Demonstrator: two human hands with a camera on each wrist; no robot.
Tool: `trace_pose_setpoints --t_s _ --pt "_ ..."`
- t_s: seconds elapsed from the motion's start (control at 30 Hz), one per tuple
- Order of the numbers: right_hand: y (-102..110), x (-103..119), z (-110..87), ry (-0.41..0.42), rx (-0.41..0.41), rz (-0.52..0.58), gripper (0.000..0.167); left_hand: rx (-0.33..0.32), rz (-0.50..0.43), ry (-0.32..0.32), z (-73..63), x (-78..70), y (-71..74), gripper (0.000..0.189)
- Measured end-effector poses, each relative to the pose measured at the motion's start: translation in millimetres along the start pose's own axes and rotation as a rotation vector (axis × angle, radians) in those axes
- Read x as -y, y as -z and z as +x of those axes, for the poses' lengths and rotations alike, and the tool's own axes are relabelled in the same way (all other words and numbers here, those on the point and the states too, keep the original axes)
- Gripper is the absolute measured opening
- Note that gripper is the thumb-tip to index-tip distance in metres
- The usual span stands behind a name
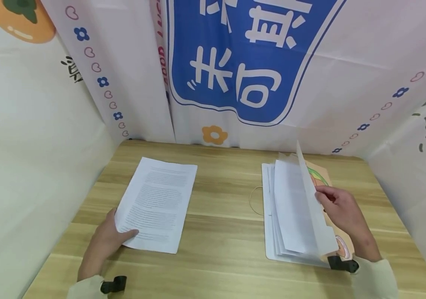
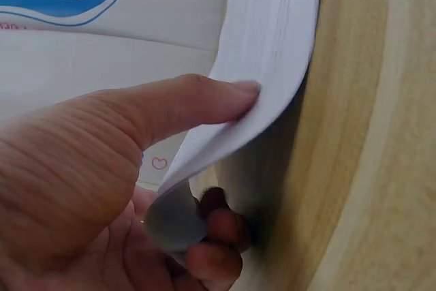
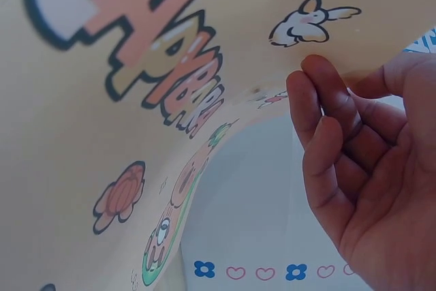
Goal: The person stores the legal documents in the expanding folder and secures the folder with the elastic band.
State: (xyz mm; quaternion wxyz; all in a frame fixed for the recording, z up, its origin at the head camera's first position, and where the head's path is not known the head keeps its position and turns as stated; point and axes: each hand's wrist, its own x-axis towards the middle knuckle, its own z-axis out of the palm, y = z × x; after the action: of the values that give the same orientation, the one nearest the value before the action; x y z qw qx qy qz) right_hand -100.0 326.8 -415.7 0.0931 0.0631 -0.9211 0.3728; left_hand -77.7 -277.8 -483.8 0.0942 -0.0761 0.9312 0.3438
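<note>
My left hand [image 1: 108,236] grips the lower left corner of a stack of printed paper [image 1: 157,203] on the left of the table. In the left wrist view the thumb [image 2: 225,103] lies on top of the paper, which bends upward, with fingers beneath it. On the right, a folder [image 1: 268,241] lies open with white sheets [image 1: 291,207] inside. My right hand [image 1: 341,209] pinches the edge of its raised peach cover [image 3: 68,127], printed with cartoon figures and lettering. A pale sheet or inner side of that cover [image 1: 313,207] stands tilted over the sheets.
The wood-grain table [image 1: 224,199] runs between the paper and the folder. A thin elastic loop [image 1: 250,201] sticks out from the folder's left edge. Printed white cloth [image 1: 138,83] hangs behind and on both sides.
</note>
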Motion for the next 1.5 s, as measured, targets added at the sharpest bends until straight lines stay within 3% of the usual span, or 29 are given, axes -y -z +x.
trace_pose_setpoints --t_s 0.13,0.27,0.4,0.57,0.83,1.23,1.5 --pt "0 0 0.3 0.004 -0.006 -0.001 0.029 0.017 -0.001 0.011 0.9 3.2 1.9 0.085" --pt "-1 0 0.0 0.007 -0.009 -0.003 0.029 0.01 -0.008 -0.026 0.2 5.6 2.1 0.055" --pt "-1 -1 0.1 0.009 -0.008 -0.001 0.029 0.021 -0.115 -0.054 -2.3 5.1 1.5 0.04" --pt "-1 0 1.9 0.004 -0.003 -0.008 0.029 0.052 -0.299 -0.082 -4.0 1.2 0.5 0.042" --pt "-1 -2 2.0 -0.002 0.008 -0.007 0.03 0.097 -0.526 -0.189 -3.1 -6.5 -0.3 0.049" --pt "-4 -3 0.3 0.002 0.004 0.004 0.029 0.2 -0.818 -0.165 3.6 -29.7 -21.4 0.051" --pt "-3 -2 1.4 -0.004 0.013 0.002 0.029 0.29 -0.936 -0.216 9.0 -46.3 -41.2 0.056"
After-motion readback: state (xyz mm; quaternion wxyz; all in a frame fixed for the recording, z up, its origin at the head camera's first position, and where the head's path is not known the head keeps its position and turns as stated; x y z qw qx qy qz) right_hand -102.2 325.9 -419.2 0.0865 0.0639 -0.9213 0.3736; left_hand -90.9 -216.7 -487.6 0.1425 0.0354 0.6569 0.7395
